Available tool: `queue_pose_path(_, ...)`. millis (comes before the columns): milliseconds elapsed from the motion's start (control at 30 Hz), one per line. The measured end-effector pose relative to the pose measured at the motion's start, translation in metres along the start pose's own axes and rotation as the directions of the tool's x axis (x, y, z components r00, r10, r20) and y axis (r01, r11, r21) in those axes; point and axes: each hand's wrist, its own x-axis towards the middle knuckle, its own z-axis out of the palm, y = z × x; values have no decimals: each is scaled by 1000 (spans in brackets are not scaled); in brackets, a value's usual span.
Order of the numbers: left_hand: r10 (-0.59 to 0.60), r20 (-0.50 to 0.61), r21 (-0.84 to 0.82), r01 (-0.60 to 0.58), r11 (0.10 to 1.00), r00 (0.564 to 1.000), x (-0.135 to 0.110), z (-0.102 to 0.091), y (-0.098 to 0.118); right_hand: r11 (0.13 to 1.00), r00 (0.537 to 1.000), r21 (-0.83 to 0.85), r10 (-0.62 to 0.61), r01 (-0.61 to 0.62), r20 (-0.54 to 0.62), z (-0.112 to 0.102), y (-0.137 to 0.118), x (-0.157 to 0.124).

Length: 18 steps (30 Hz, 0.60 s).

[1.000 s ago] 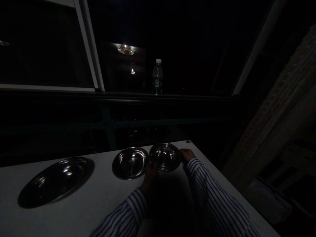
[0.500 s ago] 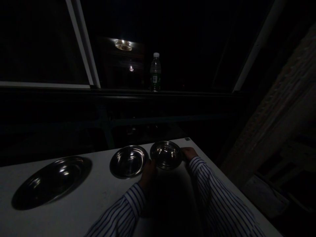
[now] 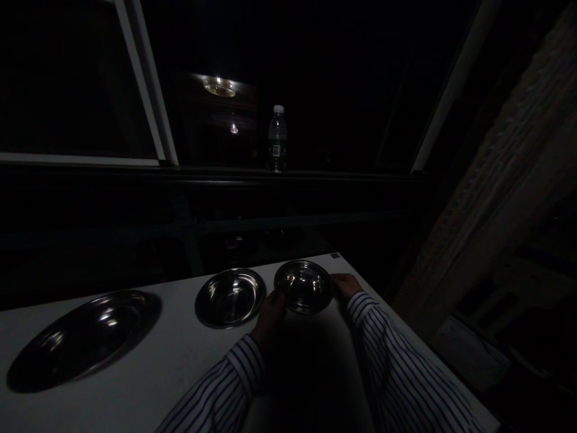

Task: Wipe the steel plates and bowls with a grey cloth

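Between my two hands is a small shiny metal bowl (image 3: 303, 287), near the far right corner of the white table (image 3: 180, 355). My left hand (image 3: 270, 314) grips its left rim with closed fingers. On the opposite rim my right hand (image 3: 346, 284) pinches the edge. Whether the bowl's base touches the table is hard to see in the dim light. Just left of my left hand lies a second metal bowl (image 3: 231, 298). Farther left rests a larger, wide metal bowl (image 3: 85, 341).
A plastic bottle (image 3: 277, 139) with a green label and white cap stands on the window sill (image 3: 216, 179) behind the table. To the right hangs a patterned curtain (image 3: 487, 174). The dark window reflects a lit ceiling lamp (image 3: 219, 86).
The view has shifted slightly, so the other bowls and bottle sit a little farther left. Both hands still hold the small bowl, which has moved slightly rightward relative to the second bowl.
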Motion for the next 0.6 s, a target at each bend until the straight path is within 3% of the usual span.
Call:
queue_pose_path(333, -18, -25, -113, 15, 993, 1000, -12, 4, 36, 991, 987, 16, -134, 136, -87, -13, -30, -22)
queue_pose_path(600, -11, -43, -149, 4, 989, 999, -23, -18, 60, 979, 973, -2, -201, 202, -113, -2, -54, -37)
